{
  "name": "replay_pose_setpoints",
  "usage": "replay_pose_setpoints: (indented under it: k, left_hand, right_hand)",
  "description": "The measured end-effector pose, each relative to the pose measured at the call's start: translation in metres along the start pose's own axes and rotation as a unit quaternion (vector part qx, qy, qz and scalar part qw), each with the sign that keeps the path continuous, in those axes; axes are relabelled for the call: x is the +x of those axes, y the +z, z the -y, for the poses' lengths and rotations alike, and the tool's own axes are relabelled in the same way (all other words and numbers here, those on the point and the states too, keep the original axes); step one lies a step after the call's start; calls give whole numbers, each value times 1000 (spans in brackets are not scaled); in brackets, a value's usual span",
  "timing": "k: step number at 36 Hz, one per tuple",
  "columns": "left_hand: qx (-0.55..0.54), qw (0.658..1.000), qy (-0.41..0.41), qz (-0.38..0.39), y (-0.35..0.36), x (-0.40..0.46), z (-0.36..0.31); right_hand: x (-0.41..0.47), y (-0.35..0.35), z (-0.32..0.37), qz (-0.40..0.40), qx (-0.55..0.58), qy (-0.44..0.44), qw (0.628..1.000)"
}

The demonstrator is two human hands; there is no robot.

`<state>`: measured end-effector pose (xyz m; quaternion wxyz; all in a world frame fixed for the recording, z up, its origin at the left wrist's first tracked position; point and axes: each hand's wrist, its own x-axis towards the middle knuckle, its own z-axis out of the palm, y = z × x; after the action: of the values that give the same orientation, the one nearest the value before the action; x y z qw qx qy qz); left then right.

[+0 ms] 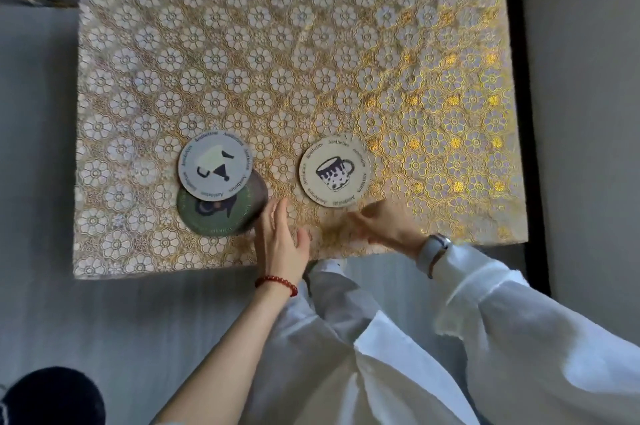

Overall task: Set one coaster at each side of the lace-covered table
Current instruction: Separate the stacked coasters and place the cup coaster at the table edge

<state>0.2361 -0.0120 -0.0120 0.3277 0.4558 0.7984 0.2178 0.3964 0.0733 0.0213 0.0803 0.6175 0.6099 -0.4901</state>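
2 hands work at the near edge of the lace-covered table [311,26], both arms in loose white sleeves. The left hand [282,239], with a red bead bracelet [277,282] at the wrist, lies flat with fingers spread loosely, its fingertips touching or just beside the right rim of a dark coaster [258,194]; it pinches nothing. The right hand [381,222], with a pale watch [433,251] on its wrist, is also loose and empty, thumb and fingers just beside the near rim of the cream coaster [334,171]; whether they touch it I cannot tell.

Slightly further in lie the coasters, all near the front edge. On the left, a grey coaster [215,165] overlaps a green coaster [211,217], and the dark one peeks out beneath both, so at least 3 are bunched there. The cream one lies alone near the middle of the front edge, flat on the lace.

By my reckoning the task is barely begun: at best 1 side is served, and the left, right and far sides are bare.

Being round, the coasters have no long axis. The cream one's mug print reads upright from the near side, handle to the right; the grey one's print is turned at an angle.
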Motion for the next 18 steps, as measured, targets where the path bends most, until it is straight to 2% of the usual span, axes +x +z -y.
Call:
replay_pose_setpoints:
  k: [2, 5, 7, 12, 18]
  left_hand:
    - [12, 1000, -1, 6, 2, 4, 1]
    - [56, 998, 17, 9, 7, 7, 1]
    - [84, 996, 29, 17, 8, 10, -1]
    - [174, 983, 37, 41, 16, 25, -6]
    - [228, 972, 42, 48, 14, 39, -7]
  right_hand:
    - [-2, -3, -4, -7, -56, -14, 998]
    - [14, -13, -5, -107, -63, -48, 991]
    - [32, -19, 0, -144, -55, -85, 984]
    - [71, -24, 20, -170, -104, -139, 970]
    - [73, -9, 26, -189, -171, -131, 958]
